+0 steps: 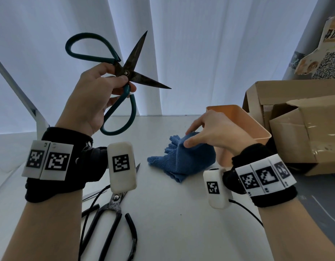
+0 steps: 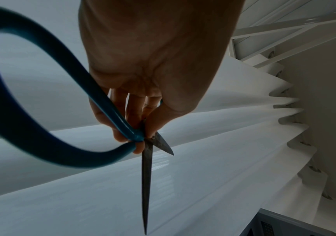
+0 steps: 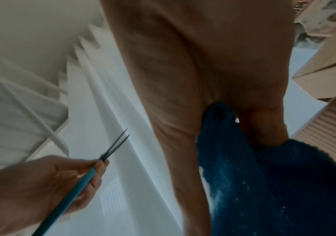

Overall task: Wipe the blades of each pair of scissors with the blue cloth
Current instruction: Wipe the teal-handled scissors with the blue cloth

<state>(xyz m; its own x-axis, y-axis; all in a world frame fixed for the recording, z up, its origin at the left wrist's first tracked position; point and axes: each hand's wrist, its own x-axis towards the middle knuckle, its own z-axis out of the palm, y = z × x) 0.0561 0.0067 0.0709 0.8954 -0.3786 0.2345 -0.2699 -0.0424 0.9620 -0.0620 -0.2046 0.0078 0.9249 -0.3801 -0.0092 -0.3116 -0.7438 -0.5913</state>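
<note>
White table [image 1: 181, 213], left hand [image 1: 91, 98] gripping teal scissors [image 1: 125, 72], right hand [image 1: 215, 132] pinching blue cloth [image 1: 183, 159], black scissors [image 1: 113, 213] only head view

The left hand [image 1: 91, 95] is raised with the forearm upright, thumb and fingers pinching the teal-handled scissors [image 1: 123, 70] at the pivot, blades spread. The right hand [image 1: 215, 132] reaches forward and low, palm down, thumb and fingers gripping the bunched blue cloth [image 1: 183, 161].

We cannot see the black scissors [image 1: 113, 213] blades; a wrist box [image 1: 122, 166] hides them, and their handles leave the picture's bottom.
</note>
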